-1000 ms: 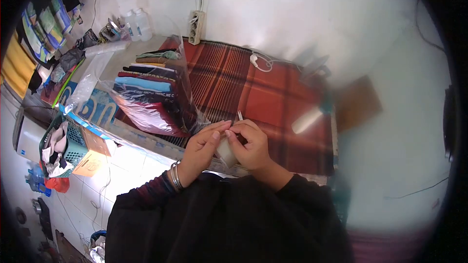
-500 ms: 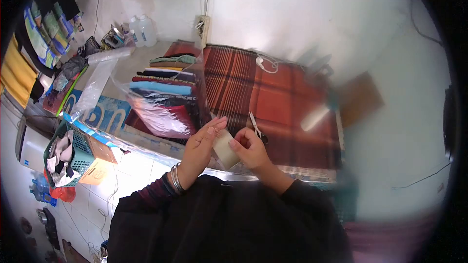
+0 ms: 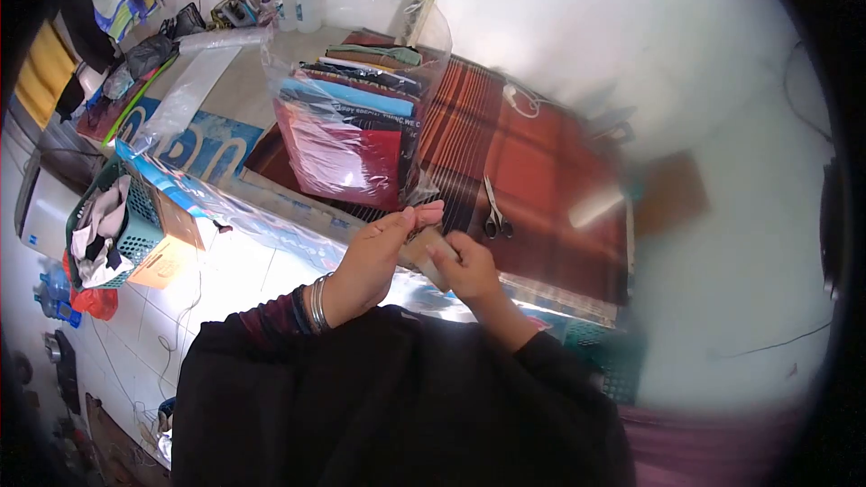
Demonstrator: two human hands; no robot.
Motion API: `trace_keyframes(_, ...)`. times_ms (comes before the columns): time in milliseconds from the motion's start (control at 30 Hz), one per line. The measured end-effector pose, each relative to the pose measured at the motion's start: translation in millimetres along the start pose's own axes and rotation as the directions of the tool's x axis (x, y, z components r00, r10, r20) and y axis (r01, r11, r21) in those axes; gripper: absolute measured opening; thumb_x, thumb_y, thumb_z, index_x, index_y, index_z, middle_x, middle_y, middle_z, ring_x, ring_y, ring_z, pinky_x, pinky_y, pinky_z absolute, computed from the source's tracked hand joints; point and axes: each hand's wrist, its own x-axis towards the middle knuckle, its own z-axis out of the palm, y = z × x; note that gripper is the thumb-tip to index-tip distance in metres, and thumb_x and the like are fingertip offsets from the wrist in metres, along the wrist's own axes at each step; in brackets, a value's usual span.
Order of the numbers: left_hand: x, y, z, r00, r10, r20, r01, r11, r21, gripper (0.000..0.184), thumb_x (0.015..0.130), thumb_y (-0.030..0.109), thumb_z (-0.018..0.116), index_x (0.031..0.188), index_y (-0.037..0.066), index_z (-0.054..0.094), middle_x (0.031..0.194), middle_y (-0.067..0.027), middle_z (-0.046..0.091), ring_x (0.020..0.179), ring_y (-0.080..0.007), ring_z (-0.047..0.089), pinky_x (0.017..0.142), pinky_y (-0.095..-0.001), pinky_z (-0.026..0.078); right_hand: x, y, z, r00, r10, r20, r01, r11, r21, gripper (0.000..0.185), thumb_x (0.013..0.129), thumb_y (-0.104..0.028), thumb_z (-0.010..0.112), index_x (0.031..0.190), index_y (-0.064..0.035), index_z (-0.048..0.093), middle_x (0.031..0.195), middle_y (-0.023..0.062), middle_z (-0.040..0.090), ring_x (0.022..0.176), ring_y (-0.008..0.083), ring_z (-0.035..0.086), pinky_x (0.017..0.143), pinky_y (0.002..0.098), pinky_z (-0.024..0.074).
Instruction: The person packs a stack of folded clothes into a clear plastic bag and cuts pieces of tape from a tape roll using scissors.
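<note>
Near the table's front edge, my right hand (image 3: pixel 466 268) is closed on a roll of tape (image 3: pixel 430 257), its fingers round the roll's right side. My left hand (image 3: pixel 379 251) touches the roll from the left, its fingers together and pointing right; the palm side is hidden. Just beyond my hands stands a clear plastic bag (image 3: pixel 338 158) of folded clothes, with a red piece at the front and a light blue one behind it. Scissors (image 3: pixel 495 209) lie on the dark red plaid cloth (image 3: pixel 537 171), right of the bag.
A green basket (image 3: pixel 141 227) of cloth and a cardboard box (image 3: pixel 171 257) stand left, below the table. Plastic bottles (image 3: pixel 308 4) and a power strip (image 3: pixel 416 18) are at the back wall. A white plug (image 3: pixel 511 93) with its cable lies on the cloth's far side.
The view has shifted, so the bag appears farther right and more upright. My hands have parted slightly around the roll, and the scissors now show whole.
</note>
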Motion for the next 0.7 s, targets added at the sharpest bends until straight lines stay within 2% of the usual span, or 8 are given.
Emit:
trace_keyframes(67,7,-1,-1,0.987,-0.144,-0.071,0.126,0.968,-0.216,0.039,0.100,0.024,0.037,0.116,-0.005,0.058,0.126,-0.0126,0.055,0.118,-0.0169,0.047,0.103,-0.0321,0.033,-5,17,-7,0.973,0.070,0.220,-0.102,0.985,0.137,0.025,0.083,-0.024,0.067,0.088,-0.0013,0.057,0.080,0.0051,0.060,0.075,0.0079,0.053,0.064,0.0268,0.0440)
trace_keyframes(100,13,-3,-4,0.991,-0.120,-0.062,0.101,0.962,-0.253,0.040,0.100,0.026,0.036,0.118,-0.004,0.056,0.127,-0.0121,0.055,0.118,-0.0171,0.048,0.103,-0.0333,0.032,-13,5,-13,0.968,0.053,0.245,-0.120,0.955,0.269,0.035,0.079,-0.029,0.070,0.098,-0.0006,0.062,0.080,0.0091,0.063,0.071,0.0238,0.061,0.066,0.0317,0.0476)
trace_keyframes(133,17,4,-3,0.991,-0.119,-0.061,0.099,0.960,-0.260,0.040,0.100,0.026,0.036,0.118,-0.004,0.056,0.127,-0.0121,0.055,0.118,-0.0171,0.048,0.103,-0.0333,0.032,-16,5,-18,0.967,0.056,0.247,-0.122,0.957,0.262,0.035,0.079,-0.029,0.070,0.098,-0.0006,0.062,0.080,0.0091,0.063,0.071,0.0238,0.061,0.066,0.0317,0.0476)
trace_keyframes(200,23,23,3,0.982,-0.168,-0.090,0.127,0.930,-0.346,0.040,0.099,0.026,0.038,0.120,-0.004,0.055,0.128,-0.0120,0.054,0.119,-0.0179,0.048,0.102,-0.0323,0.033,-18,8,-37,0.943,-0.237,0.232,0.219,0.970,0.102,0.034,0.078,-0.028,0.071,0.097,-0.0014,0.062,0.081,0.0067,0.061,0.070,0.0162,0.058,0.066,0.0288,0.0472)
trace_keyframes(267,28,27,16,0.991,-0.133,-0.016,0.122,0.944,-0.308,0.042,0.099,0.029,0.037,0.124,0.000,0.053,0.133,-0.0084,0.051,0.124,-0.0169,0.042,0.106,-0.0362,0.024,-8,10,-58,0.915,-0.331,0.232,0.332,0.943,0.038,0.035,0.078,-0.028,0.072,0.098,-0.0008,0.062,0.082,0.0048,0.061,0.072,0.0113,0.057,0.065,0.0265,0.0469)
trace_keyframes(333,33,27,39,0.980,-0.197,0.008,0.193,0.952,-0.236,0.046,0.098,0.036,0.032,0.130,0.007,0.050,0.140,-0.0029,0.044,0.125,-0.0164,0.037,0.108,-0.0396,0.013,-5,13,-73,0.931,0.152,0.331,-0.248,0.931,0.268,0.035,0.080,-0.028,0.071,0.097,0.0013,0.061,0.083,0.0052,0.063,0.072,0.0111,0.058,0.066,0.0267,0.0471)
trace_keyframes(367,42,21,41,0.981,-0.183,0.067,0.193,0.957,-0.217,0.053,0.097,0.044,0.028,0.135,0.010,0.045,0.146,-0.0008,0.036,0.129,-0.0154,0.032,0.109,-0.0398,0.006,-3,23,-74,0.927,0.223,0.301,-0.322,0.885,0.336,0.035,0.082,-0.029,0.070,0.095,0.0023,0.061,0.081,0.0060,0.063,0.073,0.0107,0.059,0.066,0.0265,0.0472)
trace_keyframes(700,75,-6,75,0.959,-0.065,0.275,0.208,0.823,-0.528,0.096,0.081,0.077,0.026,0.144,0.006,0.024,0.151,-0.0086,0.023,0.134,-0.0203,0.026,0.109,-0.0437,0.014,4,50,-137,0.945,0.154,0.287,-0.248,0.912,0.327,0.038,0.079,-0.032,0.072,0.095,0.0014,0.062,0.082,0.0043,0.062,0.072,0.0096,0.057,0.065,0.0260,0.0464)
